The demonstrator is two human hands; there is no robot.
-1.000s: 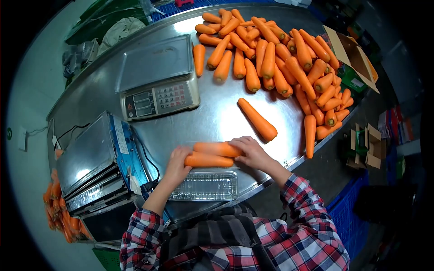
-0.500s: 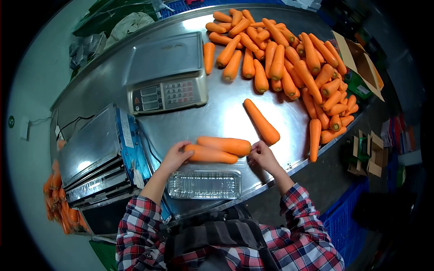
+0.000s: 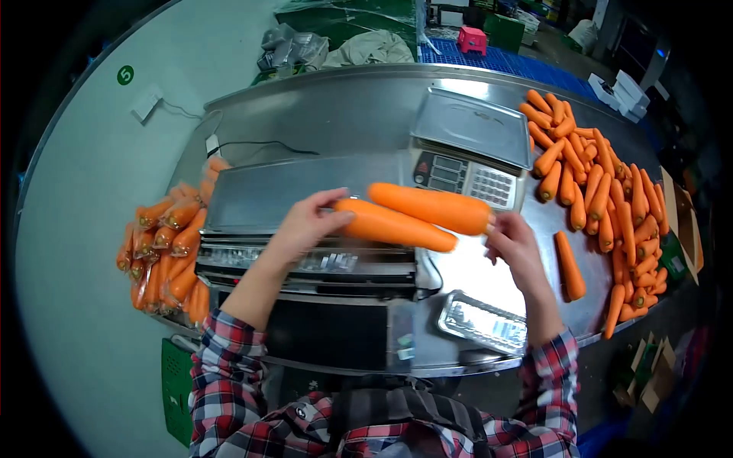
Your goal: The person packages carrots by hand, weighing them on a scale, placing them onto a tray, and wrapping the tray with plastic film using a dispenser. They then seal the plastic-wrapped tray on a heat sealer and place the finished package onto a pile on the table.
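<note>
Both hands are partly closed, with two fat orange carrots held up side by side between them. Left hand (image 3: 309, 221) has its thumb and fingers pinched on the thick end of the lower carrot (image 3: 397, 226). Right hand (image 3: 517, 246) has its bent fingers on the thick end of the upper carrot (image 3: 431, 208). They are over the big shiny metal surface (image 3: 336, 114). On it, a wide flat machine (image 3: 305, 198) sits under the left arm, partly behind the carrots. A big pile of loose carrots (image 3: 599, 191) lies on the right side. Over on the left, next to the machine, are carrots in clear bags (image 3: 164, 248). A scale (image 3: 469, 126) with buttons is between the machine and the pile. Near the front edge is a clear plastic tray (image 3: 482, 322). Smallest is one loose carrot (image 3: 569, 267), just beside the pile.
</note>
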